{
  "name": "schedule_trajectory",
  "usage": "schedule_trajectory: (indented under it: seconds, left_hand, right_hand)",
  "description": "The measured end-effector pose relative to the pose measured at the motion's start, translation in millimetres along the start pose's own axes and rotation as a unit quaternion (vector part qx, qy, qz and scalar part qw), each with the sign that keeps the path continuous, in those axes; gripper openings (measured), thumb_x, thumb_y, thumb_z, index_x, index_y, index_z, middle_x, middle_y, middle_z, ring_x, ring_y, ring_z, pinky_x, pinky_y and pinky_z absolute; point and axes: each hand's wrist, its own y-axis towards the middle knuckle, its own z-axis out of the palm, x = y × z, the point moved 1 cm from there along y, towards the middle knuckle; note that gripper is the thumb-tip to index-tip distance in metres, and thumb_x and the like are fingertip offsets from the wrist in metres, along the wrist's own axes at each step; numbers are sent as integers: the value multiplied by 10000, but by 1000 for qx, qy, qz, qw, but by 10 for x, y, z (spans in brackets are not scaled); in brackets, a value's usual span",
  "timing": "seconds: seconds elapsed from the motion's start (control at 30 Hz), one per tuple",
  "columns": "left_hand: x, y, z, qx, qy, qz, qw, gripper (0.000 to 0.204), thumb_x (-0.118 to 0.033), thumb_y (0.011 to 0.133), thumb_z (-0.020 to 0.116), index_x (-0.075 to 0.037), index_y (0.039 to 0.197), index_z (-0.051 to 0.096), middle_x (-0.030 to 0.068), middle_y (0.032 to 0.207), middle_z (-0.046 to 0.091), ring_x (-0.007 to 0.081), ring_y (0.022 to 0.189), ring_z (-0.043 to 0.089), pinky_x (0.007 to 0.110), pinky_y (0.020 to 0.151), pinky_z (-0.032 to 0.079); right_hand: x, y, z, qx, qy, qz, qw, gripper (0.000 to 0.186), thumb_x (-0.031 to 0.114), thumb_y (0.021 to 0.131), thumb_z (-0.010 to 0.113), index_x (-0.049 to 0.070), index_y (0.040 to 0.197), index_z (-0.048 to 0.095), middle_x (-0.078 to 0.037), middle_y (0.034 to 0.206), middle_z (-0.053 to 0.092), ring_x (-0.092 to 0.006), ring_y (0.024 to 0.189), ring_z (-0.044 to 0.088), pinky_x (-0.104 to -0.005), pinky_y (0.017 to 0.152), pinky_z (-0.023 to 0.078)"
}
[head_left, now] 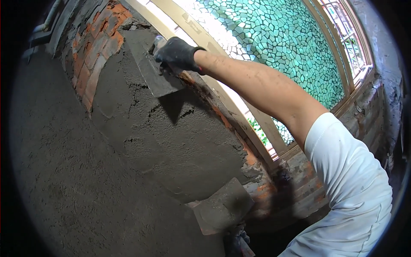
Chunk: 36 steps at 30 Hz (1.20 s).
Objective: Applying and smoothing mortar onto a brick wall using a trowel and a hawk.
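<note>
My right arm, in a white sleeve, reaches up and across the view. Its hand (pixel 177 55), in a black glove, is closed on the handle of a plastering trowel (pixel 150 75), whose grey blade lies against or very close to the wall beside the window frame. Fresh grey mortar (pixel 180 137) covers the wall below the blade, with rough ridges and small gaps in it. At the lower edge my left hand (pixel 236 243), gloved and partly in shadow, grips a flat mortar-smeared plate like a hawk (pixel 224 207). Its handle is mostly hidden.
Bare red brick (pixel 96 47) shows at the upper left. To the right runs a cream window frame (pixel 205 34) with green mosaic-patterned glass (pixel 278 47). Grey rendered wall (pixel 77 180) fills the left side. A pipe (pixel 51 17) stands in the top left corner.
</note>
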Motion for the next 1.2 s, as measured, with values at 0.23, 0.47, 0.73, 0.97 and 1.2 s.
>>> schedule_trajectory:
  seconds: [0.23, 0.47, 0.73, 0.97, 1.2]
  left_hand:
    - [-58, 173, -12, 100, 233, 167, 953, 81, -176, 833, 622, -134, 861, 558, 24, 632, 513, 176, 508, 504, 346, 457, 431]
    - [-170, 94, 393, 159, 438, 144, 873, 360, -368, 880, 491, -72, 1084, 513, 36, 929, 574, 160, 722, 559, 373, 567, 476]
    - [-90, -1, 735, 218, 182, 24, 958, 81, -175, 835, 595, -120, 851, 537, -8, 606, 467, 138, 437, 432, 265, 391, 367]
    - [-174, -78, 437, 209, 200, 22, 957, 130, -116, 808, 606, -147, 719, 517, -41, 543, 416, 100, 408, 400, 239, 362, 302]
    - [123, 253, 287, 131, 265, 70, 953, 56, -188, 855, 554, -146, 819, 547, -29, 554, 464, 136, 406, 430, 274, 370, 341]
  right_hand:
    - [607, -8, -236, 13, 289, 305, 907, 356, 168, 749, 495, -47, 1019, 585, -254, 979, 624, -364, 960, 610, -413, 835, 471]
    - [926, 110, 252, -60, 253, 288, 922, 318, 161, 772, 499, -3, 1016, 621, -241, 971, 631, -366, 934, 622, -433, 814, 486]
    - [1354, -946, 181, 141, 167, 133, 967, 299, 233, 756, 573, 27, 972, 581, -226, 821, 623, -377, 779, 625, -439, 704, 500]
    - [1925, -2439, -290, 283, 139, 87, 945, 323, 260, 756, 641, 41, 977, 557, -171, 792, 626, -342, 786, 630, -424, 694, 499]
    - [2222, -3303, 83, 577, 201, 167, 774, 326, 302, 795, 607, 60, 1012, 573, -192, 748, 630, -326, 720, 637, -442, 652, 497]
